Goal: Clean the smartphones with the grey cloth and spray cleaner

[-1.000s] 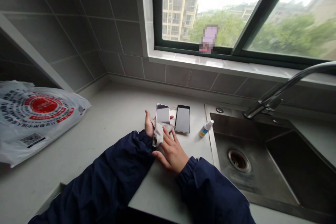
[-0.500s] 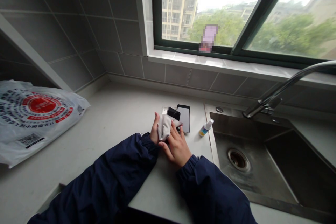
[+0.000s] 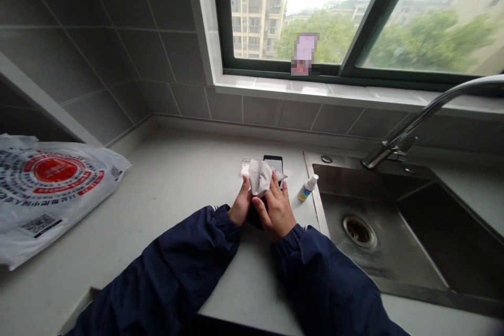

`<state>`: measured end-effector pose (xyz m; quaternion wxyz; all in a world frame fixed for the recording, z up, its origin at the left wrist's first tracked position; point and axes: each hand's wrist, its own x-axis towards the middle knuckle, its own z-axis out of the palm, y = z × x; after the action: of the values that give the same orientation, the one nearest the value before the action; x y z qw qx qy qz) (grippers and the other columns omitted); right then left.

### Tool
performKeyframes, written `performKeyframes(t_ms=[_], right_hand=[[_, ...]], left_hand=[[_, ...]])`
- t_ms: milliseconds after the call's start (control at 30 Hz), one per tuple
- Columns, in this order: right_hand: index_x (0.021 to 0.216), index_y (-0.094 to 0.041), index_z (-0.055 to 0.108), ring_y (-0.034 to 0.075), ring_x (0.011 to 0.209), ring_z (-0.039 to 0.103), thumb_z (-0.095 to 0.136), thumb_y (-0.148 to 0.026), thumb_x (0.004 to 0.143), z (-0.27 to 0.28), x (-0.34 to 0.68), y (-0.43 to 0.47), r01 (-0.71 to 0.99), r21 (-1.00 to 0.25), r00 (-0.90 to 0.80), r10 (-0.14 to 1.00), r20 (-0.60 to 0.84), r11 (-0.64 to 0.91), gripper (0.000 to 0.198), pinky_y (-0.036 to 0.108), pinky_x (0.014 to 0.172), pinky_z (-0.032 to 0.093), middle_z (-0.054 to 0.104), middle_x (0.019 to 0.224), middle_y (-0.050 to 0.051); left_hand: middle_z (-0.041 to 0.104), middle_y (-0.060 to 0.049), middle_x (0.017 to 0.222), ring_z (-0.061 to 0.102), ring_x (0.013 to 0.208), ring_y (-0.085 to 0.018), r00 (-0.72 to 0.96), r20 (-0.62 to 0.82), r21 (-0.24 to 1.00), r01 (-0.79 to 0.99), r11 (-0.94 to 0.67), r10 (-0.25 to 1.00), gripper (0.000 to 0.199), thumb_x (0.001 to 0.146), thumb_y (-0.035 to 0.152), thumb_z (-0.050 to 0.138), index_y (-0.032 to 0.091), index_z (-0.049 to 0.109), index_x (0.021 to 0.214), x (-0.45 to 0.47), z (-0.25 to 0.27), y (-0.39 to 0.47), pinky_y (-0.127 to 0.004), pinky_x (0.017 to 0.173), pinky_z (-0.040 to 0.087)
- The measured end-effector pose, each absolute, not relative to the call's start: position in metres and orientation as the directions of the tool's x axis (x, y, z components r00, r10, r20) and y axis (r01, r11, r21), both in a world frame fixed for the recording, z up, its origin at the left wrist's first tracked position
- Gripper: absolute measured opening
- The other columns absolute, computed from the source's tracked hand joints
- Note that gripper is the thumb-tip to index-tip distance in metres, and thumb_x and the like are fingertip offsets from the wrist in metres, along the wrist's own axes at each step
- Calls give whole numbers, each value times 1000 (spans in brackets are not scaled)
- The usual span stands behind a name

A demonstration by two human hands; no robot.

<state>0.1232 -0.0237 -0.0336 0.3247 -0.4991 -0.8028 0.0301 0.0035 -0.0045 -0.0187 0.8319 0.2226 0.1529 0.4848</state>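
Observation:
My left hand (image 3: 241,202) is closed around the edge of a black phone (image 3: 254,218), which shows below the cloth near my wrists. My right hand (image 3: 280,209) presses a pale grey cloth (image 3: 260,177) onto the phone's upper part, its fingers wrapped against the cloth. Most of the phone is hidden under cloth and fingers. Just beyond lies a flat black-framed item with a pale face (image 3: 273,159), partly covered. A clear case-like piece (image 3: 245,167) lies behind my left hand. To the right of my right hand stands a small spray bottle (image 3: 307,189) with a white cap.
The steel sink (image 3: 378,220) with a curved tap (image 3: 417,121) is on the right. A printed white plastic bag (image 3: 71,194) rests at the left on the pale countertop (image 3: 169,178). Behind it all are a tiled wall and a window (image 3: 315,21).
The cloth has slid up over the phone's far end, so its lower part now shows. The view has shifted slightly.

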Motion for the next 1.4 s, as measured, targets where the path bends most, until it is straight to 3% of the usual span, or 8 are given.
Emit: performKeyframes(t_ms=[433, 767, 933, 1067, 1200, 1400], right_hand=[[153, -11, 34, 32, 152, 16, 37, -40, 102, -34, 123, -24, 757, -440, -278, 847, 454, 484, 58, 65, 118, 20, 27, 161, 15], [152, -13, 35, 30, 152, 18, 37, -39, 103, -31, 131, -17, 764, -467, -225, 862, 455, 446, 56, 62, 118, 21, 29, 161, 14], [150, -15, 41, 32, 151, 20, 41, -36, 102, -28, 128, -20, 747, -482, -246, 864, 440, 458, 53, 63, 118, 21, 32, 160, 13], [147, -16, 45, 32, 151, 23, 44, -36, 101, -24, 124, -25, 720, -486, -303, 854, 422, 496, 51, 64, 118, 20, 34, 159, 13], [142, -16, 51, 31, 149, 28, 45, -35, 101, -24, 120, -28, 686, -488, -353, 833, 426, 540, 45, 63, 119, 16, 41, 155, 13], [116, -20, 67, 29, 144, 39, 47, -36, 101, -22, 116, -33, 613, -506, -411, 792, 452, 607, 29, 62, 119, 11, 59, 141, 11]], left_hand=[[55, -14, 145, 36, 146, -26, 363, -52, 606, -729, 319, 930, 68, 101, 57, 27, 10, 52, 142, 6, -21, -2, -37, 123, 20], [54, -14, 146, 37, 145, -27, 422, -145, 577, -699, 423, 895, 69, 101, 56, 24, 13, 38, 152, 5, -20, -4, -41, 122, 22], [52, -16, 147, 36, 145, -26, 356, -154, 599, -709, 374, 922, 69, 101, 56, 29, 8, 43, 148, 6, -23, -1, -37, 123, 20], [60, -15, 138, 43, 141, -26, 272, -184, 583, -743, 328, 944, 63, 102, 52, 32, 8, 50, 143, 6, -22, 1, -37, 123, 22], [68, -16, 125, 54, 132, -27, 253, -303, 537, -751, 384, 919, 64, 101, 55, 32, 6, 57, 135, 3, -20, 2, -38, 119, 30], [73, -22, 109, 65, 116, -33, 301, -350, 502, -739, 449, 887, 77, 96, 65, 33, 0, 63, 124, -4, -18, 4, -46, 111, 42]])
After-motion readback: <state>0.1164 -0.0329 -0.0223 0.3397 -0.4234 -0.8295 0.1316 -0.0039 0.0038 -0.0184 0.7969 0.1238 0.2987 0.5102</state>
